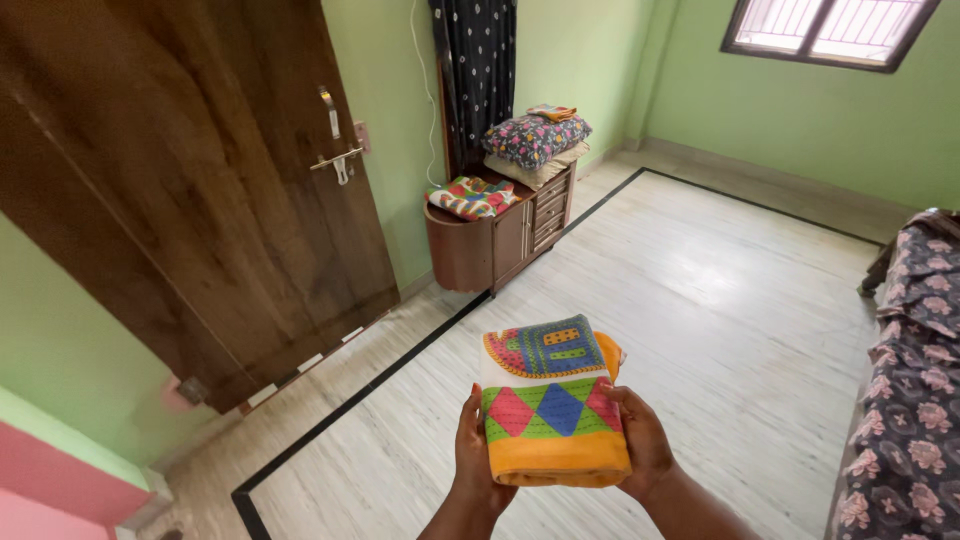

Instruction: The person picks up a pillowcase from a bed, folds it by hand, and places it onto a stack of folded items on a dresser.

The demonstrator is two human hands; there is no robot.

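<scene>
- We note a dark wooden door (200, 190), shut, with a metal latch (338, 160).
- We find a wooden cabinet (500, 235) against the green wall, stacked pillows (535, 145) on top.
- We record a folded patterned cloth (472, 197) on its lower shelf.
- We see a floral bedspread (905, 400) at right.

Folded cloth (553, 405), bright diamond patchwork, orange border, lying flat, held above the floor
</scene>
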